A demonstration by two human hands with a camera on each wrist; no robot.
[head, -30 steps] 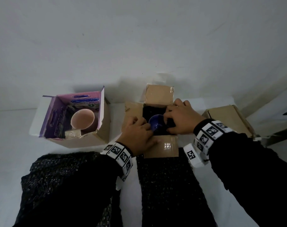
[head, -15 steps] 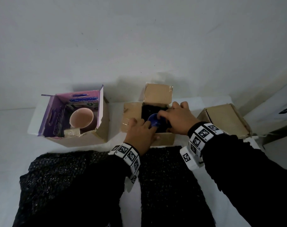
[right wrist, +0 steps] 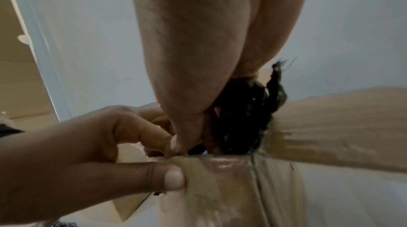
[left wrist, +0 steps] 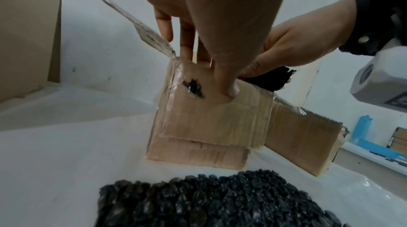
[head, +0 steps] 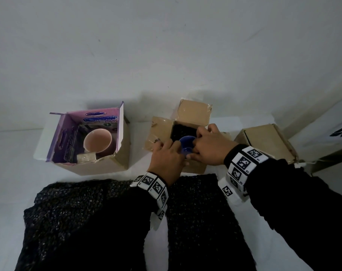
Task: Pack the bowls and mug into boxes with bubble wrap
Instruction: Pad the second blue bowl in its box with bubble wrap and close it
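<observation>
A blue bowl (head: 186, 143) sits low in the open middle cardboard box (head: 193, 112), which is lined with black bubble wrap (head: 182, 129). My left hand (head: 172, 151) curls its fingers over the bowl's left rim. Its thumb (left wrist: 229, 90) presses the box's front flap (left wrist: 209, 121). My right hand (head: 197, 145) grips the bowl's right rim, with its fingers (right wrist: 193, 140) down beside the black bubble wrap lining (right wrist: 249, 114). A pink mug (head: 97, 142) stands in the purple-lined box (head: 88, 165) to the left.
A shut cardboard box (head: 267, 141) stands to the right of the middle one. Two black bubble wrap sheets (head: 84, 222) (head: 201, 222) lie on the white table in front of the boxes. A white wall is close behind.
Both hands stay on the blue bowl inside the middle box. The front flap, which stuck out toward me, now lies pressed against the box's front. My head has tilted up a little.
</observation>
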